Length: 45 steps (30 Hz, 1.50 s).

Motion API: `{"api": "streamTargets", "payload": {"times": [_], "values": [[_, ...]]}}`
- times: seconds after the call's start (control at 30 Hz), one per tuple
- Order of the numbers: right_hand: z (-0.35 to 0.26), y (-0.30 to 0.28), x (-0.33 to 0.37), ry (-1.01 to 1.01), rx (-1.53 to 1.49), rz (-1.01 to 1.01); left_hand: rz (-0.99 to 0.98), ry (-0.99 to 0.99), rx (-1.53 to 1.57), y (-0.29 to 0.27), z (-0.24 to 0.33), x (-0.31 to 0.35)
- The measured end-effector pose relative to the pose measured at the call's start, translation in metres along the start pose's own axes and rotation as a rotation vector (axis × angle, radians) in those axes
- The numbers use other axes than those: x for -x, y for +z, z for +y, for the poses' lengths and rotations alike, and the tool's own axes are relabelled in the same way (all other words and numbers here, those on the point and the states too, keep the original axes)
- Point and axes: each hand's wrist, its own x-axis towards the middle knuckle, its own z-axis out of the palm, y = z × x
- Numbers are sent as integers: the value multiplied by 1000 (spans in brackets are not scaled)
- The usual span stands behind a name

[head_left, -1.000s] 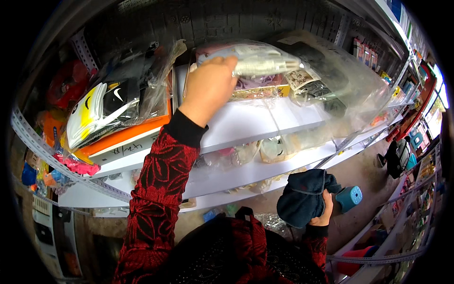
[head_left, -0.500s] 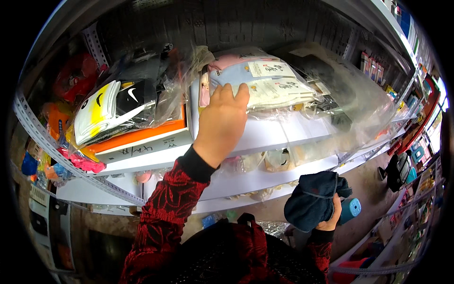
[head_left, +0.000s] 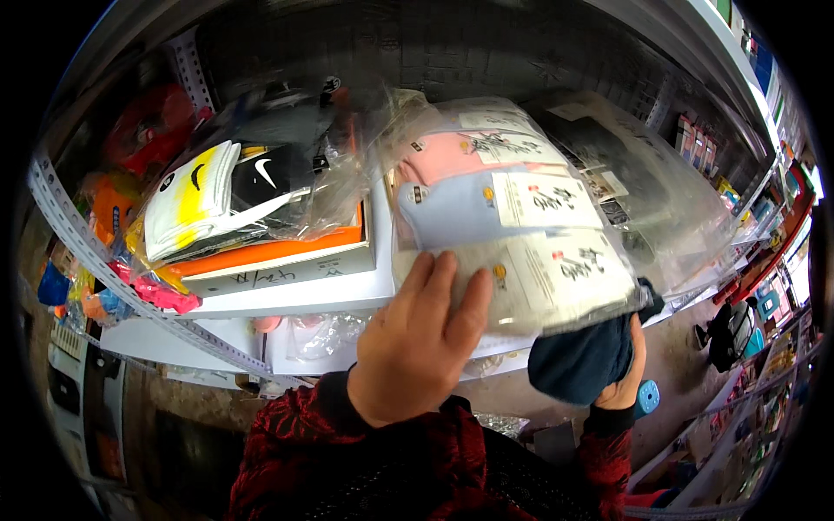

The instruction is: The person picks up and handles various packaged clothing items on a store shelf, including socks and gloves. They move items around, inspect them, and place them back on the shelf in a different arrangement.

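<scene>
My left hand point(head_left: 419, 339) grips the near edge of a clear bag of folded garments point(head_left: 452, 208), its fingers over the plastic. Pink, light blue and cream pieces with white paper labels show through the film. The bag's near right corner juts past the shelf's front edge and hangs over the dark cloth. A bunched, dark blue-grey cloth point(head_left: 578, 363) is in my right hand point(head_left: 624, 382), whose fingers are partly hidden behind it.
On the white shelf point(head_left: 347, 282), left of the bag, an orange and white box point(head_left: 287, 267) bears white, yellow and black socks point(head_left: 195, 195) in plastic. Another clear bag point(head_left: 686, 226) with dark contents lies at right. A perforated metal rail point(head_left: 113, 252) edges the shelf. A blue stool point(head_left: 647, 398) stands below.
My left hand has come back toward me, drawing the bag of garments to the shelf's front edge. My right hand with the cloth has shifted slightly right and is partly under the bag.
</scene>
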Motion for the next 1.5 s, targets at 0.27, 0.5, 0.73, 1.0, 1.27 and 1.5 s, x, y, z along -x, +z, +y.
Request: {"api": "streamTargets", "payload": {"times": [0.27, 0.5, 0.73, 1.0, 1.27, 1.5], "values": [[-1, -11, -65, 798, -881, -100, 99, 108, 41, -6, 7, 30], [-11, 5, -69, 696, -744, -65, 51, 128, 153, -2, 1, 34], [-21, -1, -25, 627, -740, 59, 229, -866, 1253, -18, -5, 56], [-10, -28, 19, 576, -424, -61, -401, -1223, 2345, 8, -6, 52], [7, -53, 31, 668, -348, 208, -499, -1192, 2240, 34, 4, 54], [-78, -79, -48, 120, 53, 465, -443, -1084, 2164, 43, 12, 64]]}}
